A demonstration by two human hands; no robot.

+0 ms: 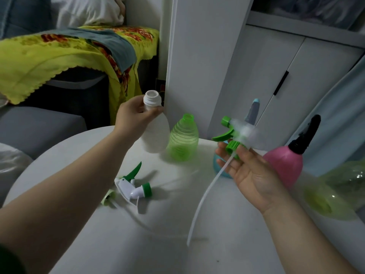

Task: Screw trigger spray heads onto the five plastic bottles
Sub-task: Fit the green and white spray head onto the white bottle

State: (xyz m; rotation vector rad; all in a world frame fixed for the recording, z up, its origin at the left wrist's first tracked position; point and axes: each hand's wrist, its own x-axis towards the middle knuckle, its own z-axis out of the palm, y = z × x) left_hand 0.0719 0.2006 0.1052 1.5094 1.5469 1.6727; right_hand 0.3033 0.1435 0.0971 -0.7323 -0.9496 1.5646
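Left of centre in the frame, the left hand (136,117) curls round the neck of an uncapped white bottle (156,133) and holds it tilted, its base at the round white table (98,244). At centre right the right hand (248,171), palm up, pinches the collar of a green spray head (235,133), whose tube (207,194) hangs down-left. An open green bottle (182,139) stands between the hands, a loose white spray head (132,186) lies below the left forearm, and a blue bottle (253,111) shows behind the right fingers, beside a capped pink bottle (284,163).

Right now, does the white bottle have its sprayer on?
Off. The white bottle has a bare neck in the left hand; the right hand holds the green spray head apart from it.
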